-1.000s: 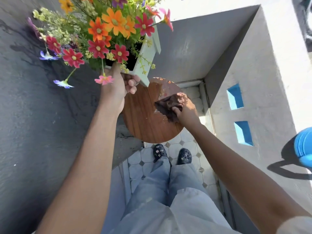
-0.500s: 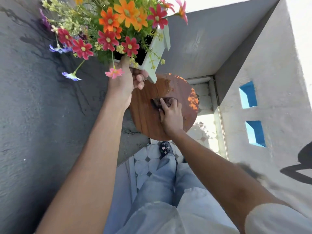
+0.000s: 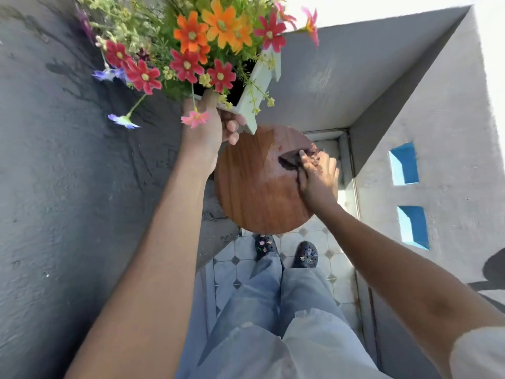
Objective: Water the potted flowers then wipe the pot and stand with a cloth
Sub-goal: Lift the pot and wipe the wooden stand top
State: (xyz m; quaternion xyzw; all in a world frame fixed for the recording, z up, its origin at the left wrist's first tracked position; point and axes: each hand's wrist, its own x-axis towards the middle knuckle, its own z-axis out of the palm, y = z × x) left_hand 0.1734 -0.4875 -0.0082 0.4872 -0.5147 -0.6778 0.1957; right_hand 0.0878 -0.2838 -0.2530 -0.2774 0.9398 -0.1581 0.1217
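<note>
Pressing a dark cloth (image 3: 290,159) against the round wooden stand (image 3: 254,187), the right hand (image 3: 317,177) sat at about 2 o'clock on the stand top, fingers curled down over the bunched fabric. A paler, blotchy patch lay on the wood just beside the cloth toward 12 o'clock; it may have been moisture or glare, and the view did not settle which. The left hand (image 3: 207,127) was closed on the lower edge of the white pot (image 3: 259,86), holding it lifted off the stand and tilted, up at 11 o'clock from the wiping hand. The flowers (image 3: 196,47) spilled from the pot toward 10 o'clock.

Judged from this arrangement, the stand wipe was under way and unfinished: the half of the top toward 7 o'clock showed no cloth contact at this moment. Whether the watering was done could not be confirmed. No watering vessel was in view, and the soil was hidden by blooms. Whether the pot had been wiped could not be told either; its underside and far wall were out of sight, and the stand's legs were hidden beneath its top.
</note>
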